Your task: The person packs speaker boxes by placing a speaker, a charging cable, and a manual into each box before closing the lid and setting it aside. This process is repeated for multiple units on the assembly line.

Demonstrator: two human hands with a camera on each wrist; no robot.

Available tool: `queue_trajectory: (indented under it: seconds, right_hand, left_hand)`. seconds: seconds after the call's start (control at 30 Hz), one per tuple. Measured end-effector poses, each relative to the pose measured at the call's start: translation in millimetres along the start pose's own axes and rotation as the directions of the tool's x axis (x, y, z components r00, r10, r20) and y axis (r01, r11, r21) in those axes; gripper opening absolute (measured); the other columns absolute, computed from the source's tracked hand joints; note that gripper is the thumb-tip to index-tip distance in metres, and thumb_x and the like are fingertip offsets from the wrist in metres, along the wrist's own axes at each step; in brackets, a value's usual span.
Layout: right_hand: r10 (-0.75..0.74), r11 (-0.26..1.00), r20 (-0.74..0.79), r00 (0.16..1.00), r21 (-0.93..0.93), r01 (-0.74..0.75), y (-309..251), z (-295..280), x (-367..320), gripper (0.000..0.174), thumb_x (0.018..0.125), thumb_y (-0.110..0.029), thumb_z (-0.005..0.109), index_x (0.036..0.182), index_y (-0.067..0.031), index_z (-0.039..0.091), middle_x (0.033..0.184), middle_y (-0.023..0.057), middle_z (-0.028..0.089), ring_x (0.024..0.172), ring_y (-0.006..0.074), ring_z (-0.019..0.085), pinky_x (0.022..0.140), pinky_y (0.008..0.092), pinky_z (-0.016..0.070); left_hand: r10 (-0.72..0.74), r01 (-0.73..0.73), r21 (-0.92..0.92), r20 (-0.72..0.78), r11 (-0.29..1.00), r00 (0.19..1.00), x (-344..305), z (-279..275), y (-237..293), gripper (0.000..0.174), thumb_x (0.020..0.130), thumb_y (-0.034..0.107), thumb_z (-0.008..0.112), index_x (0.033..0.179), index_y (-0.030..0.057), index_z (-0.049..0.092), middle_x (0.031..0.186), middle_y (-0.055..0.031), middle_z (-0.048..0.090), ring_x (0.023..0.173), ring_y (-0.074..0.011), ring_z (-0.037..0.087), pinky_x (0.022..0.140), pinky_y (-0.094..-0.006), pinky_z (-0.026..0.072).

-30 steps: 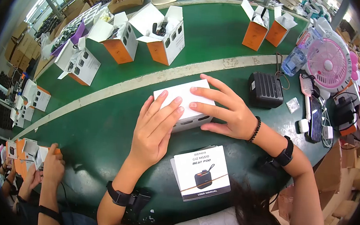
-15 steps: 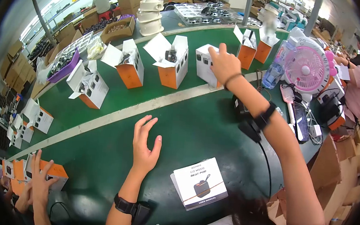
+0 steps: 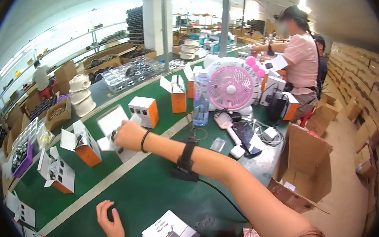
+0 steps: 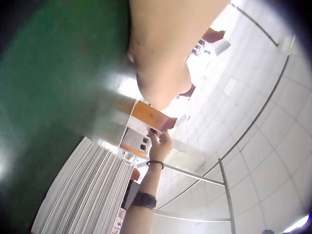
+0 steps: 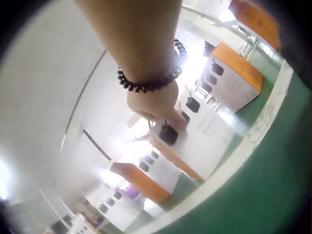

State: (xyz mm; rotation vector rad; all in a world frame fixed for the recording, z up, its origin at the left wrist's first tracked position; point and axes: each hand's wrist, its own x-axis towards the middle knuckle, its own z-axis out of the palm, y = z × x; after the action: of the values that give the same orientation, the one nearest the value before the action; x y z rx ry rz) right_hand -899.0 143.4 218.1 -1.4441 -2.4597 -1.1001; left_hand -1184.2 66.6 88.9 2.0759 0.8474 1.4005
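Observation:
My right hand (image 3: 130,136) reaches out over the green table with curled fingers and grips an open white carton (image 3: 126,156) by its upper part. The carton's flaps (image 3: 113,119) stand up. In the right wrist view, black speaker pictures show on the carton wall (image 5: 207,141) below that hand. My left hand (image 3: 111,221) is at the near side, its fingers relaxed and holding nothing. Beside it lies a stack of user manuals (image 3: 170,232), whose page edges (image 4: 83,190) show in the left wrist view.
A closed white-and-orange carton (image 3: 144,111) stands right of my right hand. Open cartons (image 3: 82,145) line the far strip to the left. A water bottle (image 3: 201,99), pink fan (image 3: 231,88), hairbrush (image 3: 226,127) and phone (image 3: 246,138) sit at right, near a large cardboard box (image 3: 304,158).
Both hands were on a white carton, which my right hand then set in the far row. That hand has let it go and moved left to an open carton. The head view has turned right.

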Motion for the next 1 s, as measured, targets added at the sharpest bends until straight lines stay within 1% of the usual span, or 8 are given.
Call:
queue_trajectory:
  seconds: [0.1, 0.23, 0.3, 0.43, 0.5, 0.63, 0.77, 1.0]
  right_hand:
    - [0.022, 0.994, -0.036, 0.999, 0.108, -0.018, -12.8, -57.7, -13.3, 0.005, 0.074, -0.02, 0.066, 0.074, -0.0154, 0.066, 0.083, -0.0002, 0.064, 0.081, 0.0198, 0.064, 0.07, 0.0328, 0.0492]
    - [-0.049, 0.918, 0.212, 0.976, 0.395, -0.04, -57.2, -103.3, -19.5, 0.015, 0.074, -0.025, 0.068, 0.076, -0.0106, 0.067, 0.077, 0.0059, 0.064, 0.085, 0.0247, 0.065, 0.065, 0.0381, 0.0529]
    - [-0.17, 0.928, 0.025, 0.985, 0.342, 0.152, -80.9, -92.8, -28.2, 0.01, 0.071, -0.02, 0.064, 0.071, -0.0102, 0.066, 0.075, 0.0028, 0.064, 0.079, 0.0223, 0.062, 0.066, 0.0341, 0.0492]
    - [-0.098, 0.966, -0.26, 0.961, 0.206, 0.155, -105.7, -115.2, -41.0, 0.015, 0.072, -0.021, 0.063, 0.072, -0.0063, 0.062, 0.076, 0.0044, 0.059, 0.083, 0.0211, 0.056, 0.068, 0.0317, 0.0424]
    - [-0.007, 0.937, -0.394, 0.919, 0.319, 0.144, -121.4, -113.4, -58.1, 0.03, 0.071, -0.029, 0.067, 0.078, -0.0015, 0.057, 0.083, 0.0088, 0.055, 0.088, 0.0231, 0.054, 0.068, 0.0332, 0.0433]
    - [0.031, 0.685, 0.077, 0.997, 0.724, -0.077, -131.3, -99.7, -106.9, 0.05, 0.064, -0.042, 0.078, 0.084, -0.0005, 0.058, 0.092, 0.011, 0.055, 0.092, 0.0275, 0.055, 0.069, 0.0362, 0.0469]
    - [-0.245, 0.222, 0.514, 0.822, 0.855, -0.468, -111.0, -95.5, -108.3, 0.045, 0.064, -0.04, 0.081, 0.078, -0.0015, 0.063, 0.075, 0.0101, 0.063, 0.071, 0.0212, 0.062, 0.059, 0.033, 0.0469]
    - [-0.326, 0.041, 0.405, 0.854, 0.909, -0.415, -116.2, -66.2, -102.6, 0.034, 0.071, -0.031, 0.079, 0.076, -0.0006, 0.064, 0.064, 0.0066, 0.062, 0.061, 0.0168, 0.06, 0.055, 0.0317, 0.0441]
  left_hand:
    - [0.003, -0.003, 0.025, 0.006, 1.0, 1.0, 12.6, -6.0, 19.3, 0.018, 0.083, -0.002, 0.051, 0.099, -0.0013, 0.06, 0.105, -0.0126, 0.056, 0.094, -0.0236, 0.056, 0.08, -0.0308, 0.0439]
    - [0.04, -0.041, 0.036, 0.02, 0.998, 0.999, 13.0, -8.8, 15.3, 0.018, 0.086, 0.004, 0.051, 0.101, -0.0031, 0.058, 0.104, -0.013, 0.056, 0.094, -0.0243, 0.054, 0.082, -0.0326, 0.0429]
    - [-0.008, 0.008, 0.026, 0.013, 1.0, 1.0, 11.0, -6.0, 12.9, 0.018, 0.087, 0.006, 0.051, 0.101, -0.0037, 0.056, 0.102, -0.0134, 0.055, 0.094, -0.0251, 0.054, 0.083, -0.0339, 0.0425]
    - [-0.009, 0.011, -0.018, 0.095, 1.0, 0.995, 2.7, -13.9, -4.7, 0.041, 0.092, 0.021, 0.062, 0.122, -0.005, 0.05, 0.111, -0.0154, 0.056, 0.097, -0.0245, 0.057, 0.086, -0.0337, 0.0472]
    - [-0.041, 0.06, -0.149, 0.129, 0.987, 0.991, 1.8, -10.5, -10.1, 0.035, 0.092, 0.016, 0.061, 0.116, -0.0085, 0.053, 0.11, -0.0156, 0.056, 0.097, -0.0248, 0.057, 0.084, -0.0332, 0.0479]
    - [0.039, -0.048, 0.06, 0.145, 0.997, 0.989, 9.5, -10.9, 1.0, 0.032, 0.093, 0.013, 0.058, 0.116, -0.0086, 0.052, 0.109, -0.016, 0.057, 0.096, -0.0248, 0.057, 0.084, -0.0342, 0.0477]
    - [-0.049, 0.049, 0.0, 0.14, 0.999, 0.989, 5.6, -16.6, 3.3, 0.03, 0.092, 0.009, 0.059, 0.116, -0.0075, 0.052, 0.109, -0.0153, 0.058, 0.097, -0.0243, 0.057, 0.085, -0.0341, 0.0469]
    - [-0.059, 0.061, -0.009, 0.131, 0.998, 0.99, 6.8, -16.7, 7.5, 0.027, 0.09, 0.008, 0.059, 0.113, -0.0067, 0.053, 0.106, -0.0151, 0.059, 0.095, -0.0238, 0.057, 0.084, -0.0333, 0.047]
